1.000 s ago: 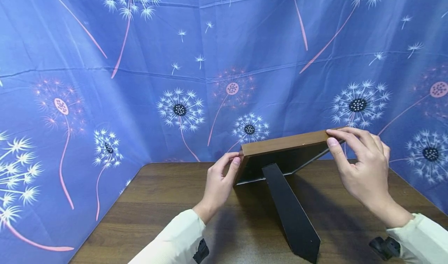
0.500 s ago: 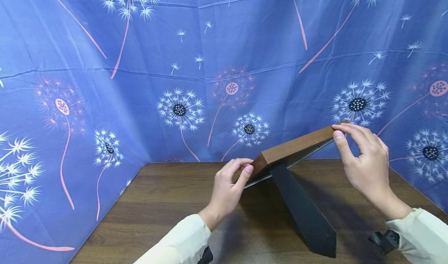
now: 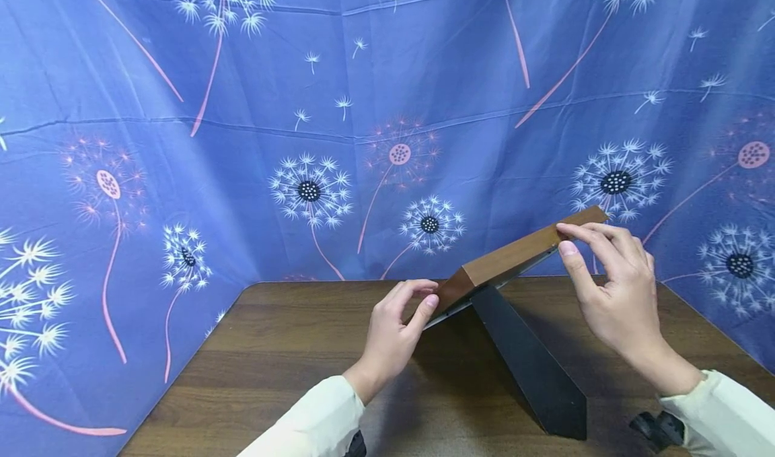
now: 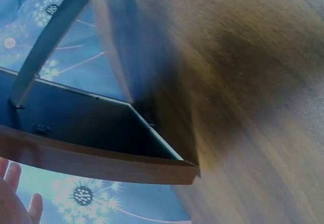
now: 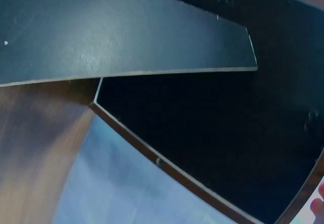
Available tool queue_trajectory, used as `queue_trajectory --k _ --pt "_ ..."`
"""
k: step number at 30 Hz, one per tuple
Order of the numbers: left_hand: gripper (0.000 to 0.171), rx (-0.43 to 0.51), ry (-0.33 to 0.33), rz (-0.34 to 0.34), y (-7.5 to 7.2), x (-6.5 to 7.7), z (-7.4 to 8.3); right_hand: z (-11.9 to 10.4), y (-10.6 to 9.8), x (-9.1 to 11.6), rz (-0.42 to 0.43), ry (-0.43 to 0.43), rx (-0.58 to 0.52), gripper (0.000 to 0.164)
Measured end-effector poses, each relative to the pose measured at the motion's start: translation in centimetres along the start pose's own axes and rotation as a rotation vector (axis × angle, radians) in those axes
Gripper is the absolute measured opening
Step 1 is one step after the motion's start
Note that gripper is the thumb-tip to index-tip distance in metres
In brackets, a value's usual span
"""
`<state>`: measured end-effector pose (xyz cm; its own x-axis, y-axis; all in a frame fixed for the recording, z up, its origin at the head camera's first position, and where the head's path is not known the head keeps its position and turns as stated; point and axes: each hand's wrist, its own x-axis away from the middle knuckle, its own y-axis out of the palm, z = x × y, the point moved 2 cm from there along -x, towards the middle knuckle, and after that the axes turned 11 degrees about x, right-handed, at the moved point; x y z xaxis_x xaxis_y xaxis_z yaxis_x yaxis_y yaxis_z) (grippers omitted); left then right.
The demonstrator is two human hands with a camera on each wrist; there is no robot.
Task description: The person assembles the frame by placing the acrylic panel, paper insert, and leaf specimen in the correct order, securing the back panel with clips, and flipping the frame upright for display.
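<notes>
A brown wooden picture frame (image 3: 514, 252) stands tilted on the table, its black back toward me. Its black easel leg (image 3: 533, 363) extends toward me and to the right. My left hand (image 3: 393, 329) holds the frame's left edge between thumb and fingers. At the top edge, near the right corner, my right hand (image 3: 617, 289) pinches the wood between thumb and fingertips. The left wrist view shows the dark backing (image 4: 76, 118) and my left fingers (image 4: 12, 176) right at the rim. In the right wrist view, the leg (image 5: 126, 37) crosses the backing. The frame's front is hidden.
The brown wood-grain table (image 3: 272, 363) extends under both forearms. A blue curtain (image 3: 339, 141) with a dandelion print hangs right behind it and along both sides.
The frame has turned and leans further back, its left top corner moving right and down. The easel leg's foot has swung right. My left hand followed; my right hand slid left along the top edge.
</notes>
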<state>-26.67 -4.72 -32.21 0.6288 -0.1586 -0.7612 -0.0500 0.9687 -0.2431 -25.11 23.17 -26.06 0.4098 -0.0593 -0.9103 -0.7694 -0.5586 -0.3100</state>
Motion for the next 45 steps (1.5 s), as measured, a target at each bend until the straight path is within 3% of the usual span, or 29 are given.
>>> queue_trajectory --k 3,9,26,39,45 --pt "0.016 -0.017 -0.027 0.003 -0.2 0.3 -0.3 -0.5 0.1 0.2 0.001 -0.035 -0.005 0.027" --pt "0.018 -0.026 -0.054 -0.016 -0.1 0.8 -0.4 -0.5 0.2 0.2 0.0 -0.026 0.02 0.028" --pt "0.015 0.009 0.007 -0.118 1.1 1.3 1.3 0.7 0.1 -0.2 -0.069 0.044 0.015 0.032" --pt "0.017 -0.091 -0.057 -0.132 0.4 2.1 0.3 -2.2 0.1 1.2 -0.01 0.006 -0.017 0.031" --pt "0.012 -0.123 -0.066 -0.146 0.4 2.2 0.1 -2.9 -0.2 1.1 -0.032 0.017 -0.013 0.032"
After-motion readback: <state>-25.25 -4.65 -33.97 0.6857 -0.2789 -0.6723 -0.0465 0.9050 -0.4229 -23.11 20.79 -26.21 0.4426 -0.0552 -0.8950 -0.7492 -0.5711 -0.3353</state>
